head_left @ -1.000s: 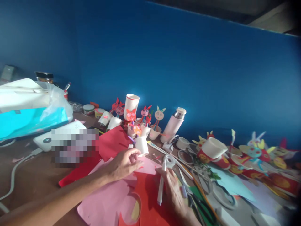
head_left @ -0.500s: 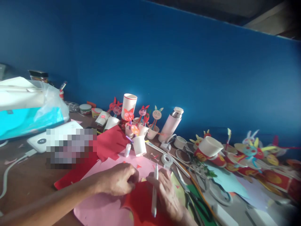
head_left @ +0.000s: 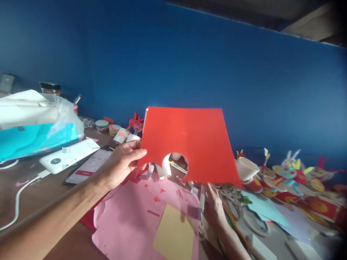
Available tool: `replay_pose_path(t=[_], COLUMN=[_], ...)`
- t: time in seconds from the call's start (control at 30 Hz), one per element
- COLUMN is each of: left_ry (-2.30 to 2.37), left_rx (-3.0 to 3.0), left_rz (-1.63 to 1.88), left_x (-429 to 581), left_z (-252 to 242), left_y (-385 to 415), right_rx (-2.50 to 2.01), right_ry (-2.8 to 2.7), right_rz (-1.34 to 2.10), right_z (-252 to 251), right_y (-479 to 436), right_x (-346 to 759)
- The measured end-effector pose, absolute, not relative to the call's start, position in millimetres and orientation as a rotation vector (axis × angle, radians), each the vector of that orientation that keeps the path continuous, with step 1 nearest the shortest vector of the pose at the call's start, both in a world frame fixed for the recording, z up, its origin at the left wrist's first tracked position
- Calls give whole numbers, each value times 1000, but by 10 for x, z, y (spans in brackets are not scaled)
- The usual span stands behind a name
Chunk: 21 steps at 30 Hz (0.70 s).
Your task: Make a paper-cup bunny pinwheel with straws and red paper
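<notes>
1. Red construction paper [head_left: 189, 137] is raised in front of you, clear of the surface [head_left: 29, 187]. Its long axis runs left to right across your view, and a round notch is cut into its bottom edge.
2. Your left hand [head_left: 119, 164] is the nearer of your two hands to the sheet. It is closed on the sheet's lower left edge, with its fingers [head_left: 138, 153] against the paper and your forearm reaching in from the lower left.
3. Your right hand [head_left: 215, 209] sits just below the bottom edge, toward the sheet's right end. It appears closed around a white marker [head_left: 202, 198] standing upright beside your palm. You cannot tell whether its fingertips touch the red paper.
4. Through the notch, you can see part of a white paper cup [head_left: 164, 168] beyond the sheet.
5. Below your hands, a pink paper sheet [head_left: 127, 224] lies on the surface, with a tan card [head_left: 173, 234] on it and small red scraps [head_left: 155, 198] scattered across it.
6. Off to your left lie a smartphone [head_left: 89, 166], a white power bank [head_left: 67, 155] and its white cable [head_left: 17, 206]. Beyond them is a turquoise box [head_left: 35, 141] beside a clear plastic bag [head_left: 72, 121].
7. Farther right stand paper-cup animal crafts [head_left: 287, 173], and a blue wall [head_left: 189, 47] closes off the far side.
</notes>
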<state>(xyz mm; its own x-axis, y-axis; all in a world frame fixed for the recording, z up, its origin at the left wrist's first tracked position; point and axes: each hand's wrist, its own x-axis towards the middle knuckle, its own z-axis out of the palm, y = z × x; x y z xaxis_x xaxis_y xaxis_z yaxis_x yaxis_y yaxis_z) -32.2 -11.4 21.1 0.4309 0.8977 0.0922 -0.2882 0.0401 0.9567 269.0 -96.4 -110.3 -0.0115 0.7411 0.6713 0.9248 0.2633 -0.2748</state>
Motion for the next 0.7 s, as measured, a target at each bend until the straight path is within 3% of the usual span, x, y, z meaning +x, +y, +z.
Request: replay_pose_path(t=[0.2, 0.47, 0.57, 0.67, 0.7], left_ry=[603, 664, 698, 645, 618], left_rx=[1134, 1267, 1331, 1375, 1384], left_rz=[929, 845, 882, 904, 894], left_x=[-83, 73, 86, 97, 101], left_z=[-29, -321, -345, -367, -380], left_y=[-259, -395, -434, -480, -495], right_rx=[-1570, -1664, -1677, -1577, -1536], right_ry=[-2156, -2127, -2095, -2283, -2369], right_rz=[-401, -452, -117, 661, 729], right_z=[-1116, -1052, -771, -537, -499], right_y=[-961, -977, -1117, -1412, -1533], right_x=[2487, 2448, 2438, 2354, 2305])
